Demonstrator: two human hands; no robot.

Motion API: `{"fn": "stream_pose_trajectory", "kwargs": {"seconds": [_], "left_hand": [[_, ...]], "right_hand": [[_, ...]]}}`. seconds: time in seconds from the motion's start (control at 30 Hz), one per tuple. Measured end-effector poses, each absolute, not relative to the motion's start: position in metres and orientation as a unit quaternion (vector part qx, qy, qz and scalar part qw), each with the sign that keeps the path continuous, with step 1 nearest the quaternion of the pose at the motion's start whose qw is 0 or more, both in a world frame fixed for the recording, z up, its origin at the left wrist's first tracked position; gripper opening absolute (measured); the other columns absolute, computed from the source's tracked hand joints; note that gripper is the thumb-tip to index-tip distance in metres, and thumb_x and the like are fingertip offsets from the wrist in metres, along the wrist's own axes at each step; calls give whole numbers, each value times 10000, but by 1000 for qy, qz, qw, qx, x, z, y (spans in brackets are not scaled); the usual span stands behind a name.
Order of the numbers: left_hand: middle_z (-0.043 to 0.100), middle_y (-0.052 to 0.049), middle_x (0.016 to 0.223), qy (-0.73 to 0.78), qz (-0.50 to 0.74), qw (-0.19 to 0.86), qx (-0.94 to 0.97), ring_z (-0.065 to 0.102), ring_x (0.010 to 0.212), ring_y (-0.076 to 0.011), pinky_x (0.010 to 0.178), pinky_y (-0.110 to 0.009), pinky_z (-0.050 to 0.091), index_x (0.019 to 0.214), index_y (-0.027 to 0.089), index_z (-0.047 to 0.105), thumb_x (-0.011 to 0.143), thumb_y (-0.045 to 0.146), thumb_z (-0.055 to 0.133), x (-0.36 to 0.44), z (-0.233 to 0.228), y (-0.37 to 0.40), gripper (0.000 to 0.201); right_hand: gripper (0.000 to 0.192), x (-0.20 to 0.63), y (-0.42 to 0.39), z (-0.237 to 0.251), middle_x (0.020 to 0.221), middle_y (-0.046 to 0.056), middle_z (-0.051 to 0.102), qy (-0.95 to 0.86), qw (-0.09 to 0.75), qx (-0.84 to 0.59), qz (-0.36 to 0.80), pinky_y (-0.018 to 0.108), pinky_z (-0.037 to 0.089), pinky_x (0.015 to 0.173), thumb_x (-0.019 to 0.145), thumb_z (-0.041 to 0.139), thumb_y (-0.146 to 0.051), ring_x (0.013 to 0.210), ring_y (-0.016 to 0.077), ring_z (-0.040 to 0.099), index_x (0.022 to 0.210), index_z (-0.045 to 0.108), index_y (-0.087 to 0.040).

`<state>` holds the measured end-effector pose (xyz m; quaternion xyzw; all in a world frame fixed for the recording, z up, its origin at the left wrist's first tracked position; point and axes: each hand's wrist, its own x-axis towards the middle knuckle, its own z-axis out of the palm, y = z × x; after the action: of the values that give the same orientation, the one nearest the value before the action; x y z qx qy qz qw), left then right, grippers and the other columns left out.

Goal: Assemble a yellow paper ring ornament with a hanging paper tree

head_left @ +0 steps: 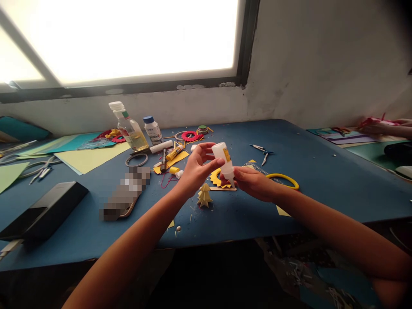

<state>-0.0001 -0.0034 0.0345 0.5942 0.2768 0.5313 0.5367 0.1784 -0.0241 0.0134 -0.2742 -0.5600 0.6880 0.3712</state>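
Observation:
A white glue bottle with a yellow label is tilted with its nozzle pointing down. My left hand grips its upper body, the thumb across the front. My right hand is closed around the lower end by the nozzle, its fingertips partly hidden. Below the nozzle lies a wooden craft stick, its right end close to the tip. Behind the stick is a yellow paper ring with a zigzag edge, partly covered by my hands. A small folded yellow paper tree stands just left of the stick.
A clear bottle and a blue-capped white bottle stand at the back left. A phone and a black box lie left. Yellow scissors handle and a compass lie right. Another person's hand is far right.

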Motion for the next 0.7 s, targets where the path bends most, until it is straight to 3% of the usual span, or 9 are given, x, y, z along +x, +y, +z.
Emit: {"fn": "stream_pose_trajectory", "kwargs": {"seconds": [0.1,0.27,0.47,0.57,0.7], "left_hand": [[682,-41,862,273,526,563,576,643,844,-192,772,-326,470,988,180,522,650,310,778,0,38,-4,444],[669,-63,1014,216,509,630,546,611,1005,-224,826,-336,460,1096,190,554,703,355,683,1,42,-8,445],[611,50,647,281,565,568,529,599,651,-105,730,-276,473,1100,157,495,630,245,802,2,42,-7,568],[642,17,779,271,572,551,543,617,727,-115,740,-279,494,1097,179,517,635,247,797,2,42,-7,545],[649,-16,870,295,587,507,558,627,801,-146,702,-259,500,958,167,557,559,213,835,2,41,-9,489]], "right_hand": [[416,179,-24,13,937,73,639,-552,362,-273,700,396,374,947,788,607,-544,909,195,563,930,661,-157],[396,178,-24,13,939,67,629,-562,355,-269,697,368,386,909,781,625,-531,912,184,554,920,652,-161],[426,177,-22,10,935,74,623,-573,369,-273,678,374,388,901,804,581,-551,893,184,554,945,636,-153],[465,178,-21,10,931,72,626,-599,405,-293,625,373,397,898,821,530,-585,904,198,559,977,636,-160],[416,179,-21,9,936,53,630,-669,377,-336,546,355,387,909,828,553,-543,928,201,557,1027,629,-185]]}}
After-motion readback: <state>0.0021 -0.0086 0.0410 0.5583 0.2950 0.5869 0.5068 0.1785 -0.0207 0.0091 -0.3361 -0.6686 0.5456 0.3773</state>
